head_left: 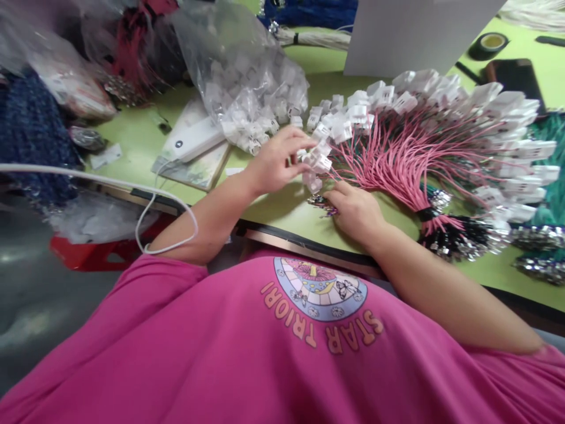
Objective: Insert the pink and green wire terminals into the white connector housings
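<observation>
My left hand curls its thumb and fingers toward a small cluster of white plastic connectors; whether it grips one is hard to see. Just to the right and lower, my right hand is closed on thin wires with small metal terminals that stick out at its left side. Pink wires fan out beyond both hands, with white housings on their far ends. A black-banded bundle end with metal terminals lies right of my right hand.
A clear bag of white connectors lies behind my left hand. A white device with a cable rests on a booklet at the left. Black tape, a phone and green wires are at the right. The table edge runs before me.
</observation>
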Action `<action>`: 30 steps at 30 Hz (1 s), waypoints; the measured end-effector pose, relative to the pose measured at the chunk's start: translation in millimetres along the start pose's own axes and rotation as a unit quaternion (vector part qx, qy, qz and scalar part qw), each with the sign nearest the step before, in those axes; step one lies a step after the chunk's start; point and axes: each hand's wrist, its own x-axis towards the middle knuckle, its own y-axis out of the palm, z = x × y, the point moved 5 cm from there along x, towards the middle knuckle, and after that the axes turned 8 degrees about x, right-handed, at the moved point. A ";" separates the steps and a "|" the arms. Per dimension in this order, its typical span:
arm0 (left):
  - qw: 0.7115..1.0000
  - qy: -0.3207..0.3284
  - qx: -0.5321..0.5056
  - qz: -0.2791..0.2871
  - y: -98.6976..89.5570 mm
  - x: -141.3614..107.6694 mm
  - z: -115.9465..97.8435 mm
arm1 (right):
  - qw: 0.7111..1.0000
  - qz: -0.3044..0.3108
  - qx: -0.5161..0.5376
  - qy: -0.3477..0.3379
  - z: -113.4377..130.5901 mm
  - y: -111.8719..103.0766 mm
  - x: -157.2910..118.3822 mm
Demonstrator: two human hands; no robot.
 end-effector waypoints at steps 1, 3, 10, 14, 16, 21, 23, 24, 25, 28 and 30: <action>0.999 -0.042 0.033 -0.003 -8.8 -6.1 11.3 | 1.000 -0.018 0.018 -0.007 -1.2 -1.2 -0.7; 0.984 -0.135 0.116 0.001 -24.4 -19.9 35.6 | 0.996 -0.054 0.062 -0.024 -4.8 -3.9 -2.4; 0.950 -0.161 0.189 0.191 -11.7 -43.6 63.4 | 0.993 -0.065 0.094 -0.024 -12.7 -7.5 -6.6; 0.960 -0.205 0.131 0.138 -26.9 -36.8 35.9 | 0.991 -0.113 0.064 -0.017 -13.7 -13.0 -9.3; 0.977 -0.193 0.035 0.084 -37.2 -32.1 9.6 | 0.984 -0.149 0.088 -0.034 -13.2 -17.3 -9.9; 0.964 -0.106 -0.242 0.037 -10.7 -29.3 -40.8 | 0.960 -0.189 0.204 -0.037 -16.5 -28.2 -8.0; 0.945 -0.105 -0.306 0.046 18.2 -31.5 -42.5 | 0.952 -0.194 0.237 -0.017 -19.1 -31.9 -7.3; 0.942 -0.108 -0.315 0.044 31.5 -32.7 -40.6 | 0.949 -0.196 0.248 -0.005 -20.3 -33.3 -7.1; 0.942 -0.112 -0.314 0.036 42.3 -33.7 -37.8 | 0.947 -0.197 0.255 0.006 -21.4 -34.2 -7.0; 0.945 -0.121 -0.305 0.004 59.1 -35.6 -30.9 | 0.947 -0.183 0.262 0.021 -22.3 -33.4 -6.1; 0.938 -0.128 -0.322 0.000 62.0 -35.9 -29.8 | 0.952 -0.168 0.253 0.027 -22.3 -30.8 -5.2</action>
